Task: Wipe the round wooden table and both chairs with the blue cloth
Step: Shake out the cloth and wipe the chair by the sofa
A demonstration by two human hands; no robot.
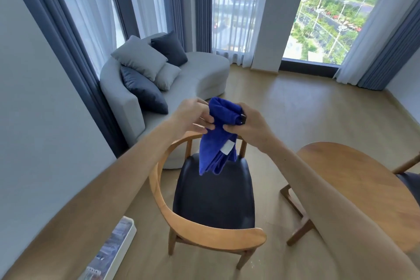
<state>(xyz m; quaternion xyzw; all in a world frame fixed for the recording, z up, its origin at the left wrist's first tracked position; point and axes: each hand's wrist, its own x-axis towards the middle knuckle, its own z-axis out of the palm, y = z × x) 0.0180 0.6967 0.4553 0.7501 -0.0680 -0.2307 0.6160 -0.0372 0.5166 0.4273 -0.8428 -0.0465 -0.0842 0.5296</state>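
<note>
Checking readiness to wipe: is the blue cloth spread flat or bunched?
Bunched: blue cloth hangs in folds, gripped by left hand and right hand.

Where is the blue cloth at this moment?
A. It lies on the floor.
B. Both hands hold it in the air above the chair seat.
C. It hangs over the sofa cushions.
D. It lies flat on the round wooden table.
B: the left hand and the right hand both grip the bunched blue cloth, which hangs above the chair.

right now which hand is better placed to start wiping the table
Right, probably. Both hands grip the blue cloth above the chair, but the round wooden table lies on the right hand's side; the left hand would have to cross over.
</note>
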